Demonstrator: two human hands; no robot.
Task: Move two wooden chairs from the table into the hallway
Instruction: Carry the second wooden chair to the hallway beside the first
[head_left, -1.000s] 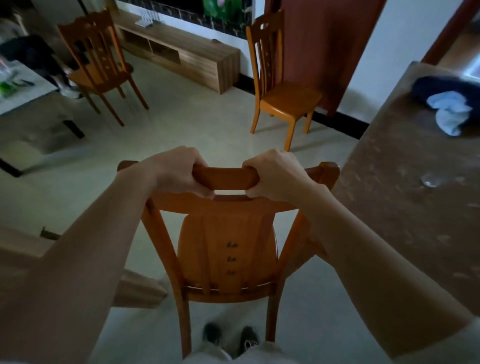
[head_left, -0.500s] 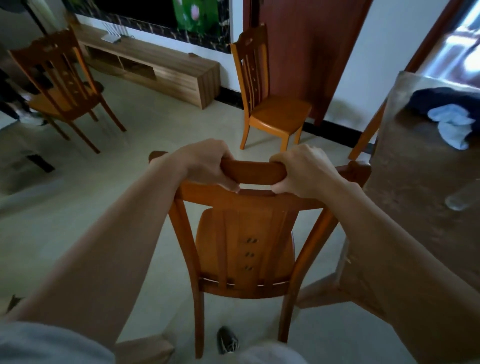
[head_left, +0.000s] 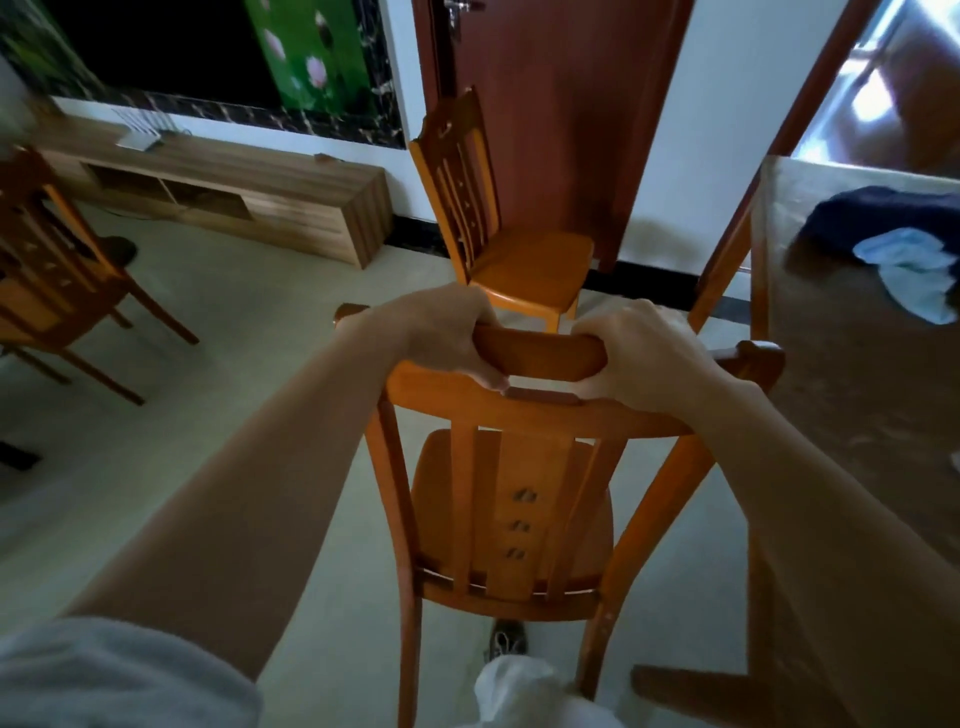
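Note:
An orange wooden chair (head_left: 524, 499) stands right in front of me, its back towards me. My left hand (head_left: 447, 338) and my right hand (head_left: 639, 353) both grip its top rail, one at each side of the middle. A second wooden chair (head_left: 519, 260) stands further ahead by the dark red door (head_left: 561, 104). A third wooden chair (head_left: 57, 280) is at the left edge. The brown table (head_left: 857, 395) runs along my right side.
A low wooden TV cabinet (head_left: 234, 192) lines the far wall at the left. Dark and pale blue cloths (head_left: 904, 249) lie on the table. A doorway (head_left: 883, 78) opens at the upper right. My shoe (head_left: 506, 642) shows under the held chair.
The chair in my hands and I have moved forward and turned right; the chair by the door is nearer, and the left chair has slid towards the frame's edge.

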